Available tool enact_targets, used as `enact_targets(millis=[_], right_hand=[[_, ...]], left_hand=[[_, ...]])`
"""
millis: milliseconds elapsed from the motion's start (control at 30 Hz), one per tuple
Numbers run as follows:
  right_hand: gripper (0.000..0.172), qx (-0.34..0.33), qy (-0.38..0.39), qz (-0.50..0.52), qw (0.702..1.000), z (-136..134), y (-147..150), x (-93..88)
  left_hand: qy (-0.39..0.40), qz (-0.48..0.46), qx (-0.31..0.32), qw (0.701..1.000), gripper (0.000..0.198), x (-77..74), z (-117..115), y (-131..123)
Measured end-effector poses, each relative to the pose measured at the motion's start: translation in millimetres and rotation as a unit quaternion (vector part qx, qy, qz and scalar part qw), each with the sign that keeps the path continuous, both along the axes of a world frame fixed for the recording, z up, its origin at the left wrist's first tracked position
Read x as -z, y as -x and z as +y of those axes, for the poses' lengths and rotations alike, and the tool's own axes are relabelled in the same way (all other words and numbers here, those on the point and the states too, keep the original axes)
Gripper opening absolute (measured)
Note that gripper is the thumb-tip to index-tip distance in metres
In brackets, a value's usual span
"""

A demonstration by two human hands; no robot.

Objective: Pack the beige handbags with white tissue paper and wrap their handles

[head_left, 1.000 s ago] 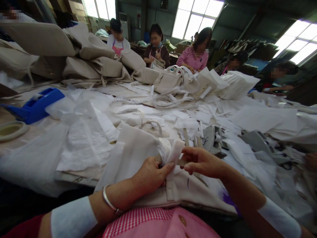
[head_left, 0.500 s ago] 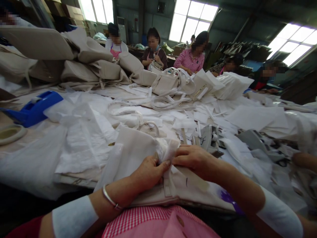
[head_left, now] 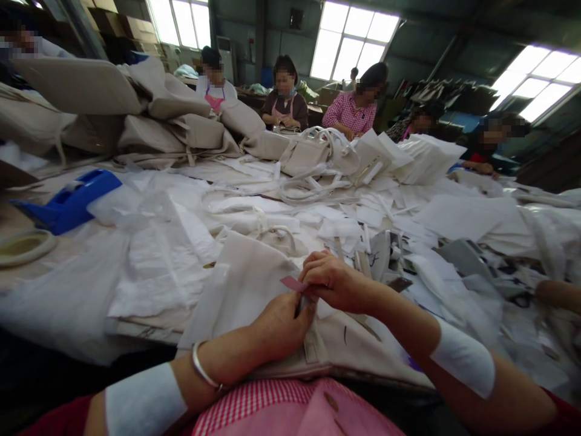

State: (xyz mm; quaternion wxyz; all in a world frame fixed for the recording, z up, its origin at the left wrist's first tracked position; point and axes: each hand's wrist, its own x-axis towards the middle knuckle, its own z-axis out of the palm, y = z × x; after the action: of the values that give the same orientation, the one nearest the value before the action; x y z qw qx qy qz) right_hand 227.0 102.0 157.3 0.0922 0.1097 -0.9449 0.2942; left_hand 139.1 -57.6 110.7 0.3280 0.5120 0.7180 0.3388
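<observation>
A beige bag [head_left: 363, 348] lies at the table edge against my apron, with a white sheet [head_left: 254, 266] over its left part. My left hand [head_left: 284, 324] is closed above the bag's middle; its fingers curl out of sight around something I cannot make out. Just above it, my right hand [head_left: 333, 281] pinches a small pinkish strip [head_left: 292, 283], whose free end points left. The two hands nearly meet. Behind them a pale loop handle [head_left: 279, 230] stands up.
A blue tape dispenser [head_left: 68, 200] and a tape roll [head_left: 25, 247] lie at left. Thin white wrapping [head_left: 154, 260] and scraps cover the table. A grey dispenser [head_left: 384, 251] stands at right. Beige bags [head_left: 154, 133] are piled behind; several co-workers sit beyond.
My right hand has risen slightly and turned inward, and the pinkish strip now shows in its fingers. The white piece between my hands is now mostly hidden. My left hand has shifted slightly right.
</observation>
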Motion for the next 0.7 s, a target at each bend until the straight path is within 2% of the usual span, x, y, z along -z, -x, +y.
enact_targets(millis=[167,300,367,433,600,700], right_hand=[[0.013,0.025,0.091,0.041,0.995,-3.1,-1.6,10.1],[0.015,0.027,0.119,0.037,0.992,-2.7,1.0,16.5],[0.015,0.022,0.114,0.028,0.993,-2.2,1.2,13.5],[0.014,0.018,0.072,0.011,0.997,-3.2,-0.1,2.9],[0.01,0.05,-0.136,-0.038,0.989,-19.1,-1.8,-33.5],[0.015,0.055,-0.202,-0.06,0.976,-35.1,3.1,-29.7]], left_hand=[[0.016,-0.025,-0.009,1.0,0.043,2.3,6.3,1.8],[-0.038,-0.016,-0.007,0.999,0.041,10.2,13.0,2.9],[-0.043,-0.017,-0.004,0.999,0.041,12.9,15.0,3.5],[-0.047,0.002,-0.006,0.999,0.039,14.5,16.7,4.2],[-0.089,0.107,0.045,0.989,0.027,23.7,20.8,5.0],[-0.058,0.118,0.03,0.991,0.02,31.3,21.0,4.7]])
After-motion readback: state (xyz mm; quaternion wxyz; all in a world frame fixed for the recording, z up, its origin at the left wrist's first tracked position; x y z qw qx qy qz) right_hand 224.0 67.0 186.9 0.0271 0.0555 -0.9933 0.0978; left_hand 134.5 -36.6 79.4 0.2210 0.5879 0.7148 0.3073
